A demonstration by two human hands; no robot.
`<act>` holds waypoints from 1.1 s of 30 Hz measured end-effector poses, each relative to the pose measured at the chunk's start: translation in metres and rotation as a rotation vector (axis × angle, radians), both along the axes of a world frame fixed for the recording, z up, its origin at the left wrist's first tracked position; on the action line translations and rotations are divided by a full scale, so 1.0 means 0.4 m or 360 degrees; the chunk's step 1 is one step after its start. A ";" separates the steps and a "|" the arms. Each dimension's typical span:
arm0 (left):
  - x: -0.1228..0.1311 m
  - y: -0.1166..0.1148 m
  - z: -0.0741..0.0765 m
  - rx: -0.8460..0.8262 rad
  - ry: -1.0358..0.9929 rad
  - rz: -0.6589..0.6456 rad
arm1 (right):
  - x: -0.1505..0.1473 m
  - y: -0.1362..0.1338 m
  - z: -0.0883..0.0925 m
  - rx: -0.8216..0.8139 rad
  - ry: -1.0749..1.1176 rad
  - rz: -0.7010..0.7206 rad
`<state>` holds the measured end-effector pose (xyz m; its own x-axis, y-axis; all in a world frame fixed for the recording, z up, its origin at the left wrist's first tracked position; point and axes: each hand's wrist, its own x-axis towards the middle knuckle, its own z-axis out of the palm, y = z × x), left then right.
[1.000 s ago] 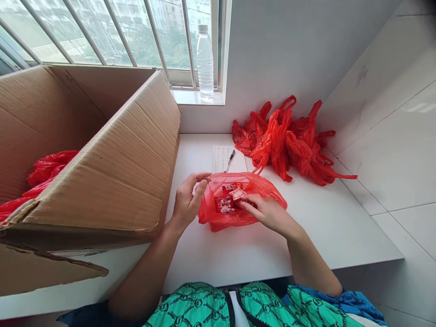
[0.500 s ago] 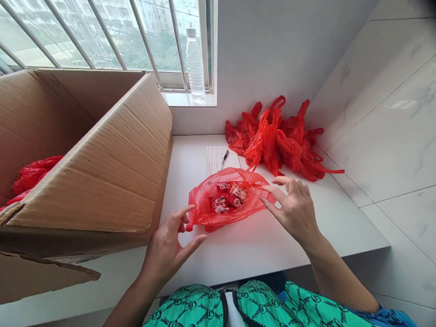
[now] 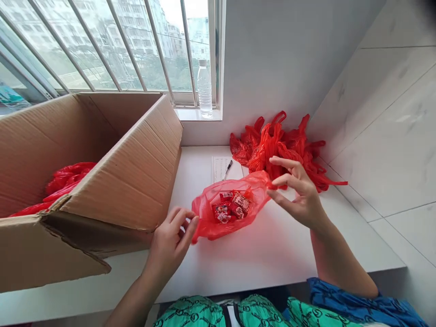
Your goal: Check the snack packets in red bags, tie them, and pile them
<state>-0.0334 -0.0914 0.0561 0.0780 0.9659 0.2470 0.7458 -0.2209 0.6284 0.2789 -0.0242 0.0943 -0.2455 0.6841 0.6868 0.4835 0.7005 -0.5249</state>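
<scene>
A thin red plastic bag (image 3: 211, 190) lies spread open on the white table, with several small red-wrapped candies (image 3: 233, 206) showing inside it. My left hand (image 3: 175, 234) pinches the bag's left end between thumb and fingers. At the opposite end, my right hand (image 3: 298, 193) has its thumb and a fingertip closed on the bag's edge, while the index finger stretches out above. The bag is drawn out between both hands.
A large open cardboard box (image 3: 132, 168) stands at the left with red plastic bags (image 3: 70, 179) inside. Several tied red bags (image 3: 275, 145) are heaped by the wall. Behind the bag lie a paper sheet (image 3: 220, 169) and a pen (image 3: 227, 170). A water bottle (image 3: 205, 91) stands on the sill.
My hands have gone from loosely spread fingers to pinching both ends of the bag. The bag's right end is lifted and stretched. The view has tilted up slightly.
</scene>
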 end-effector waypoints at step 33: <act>0.195 0.252 0.144 0.0714 -0.0481 -0.0521 | -0.174 0.141 0.021 -0.0443 0.0397 0.0441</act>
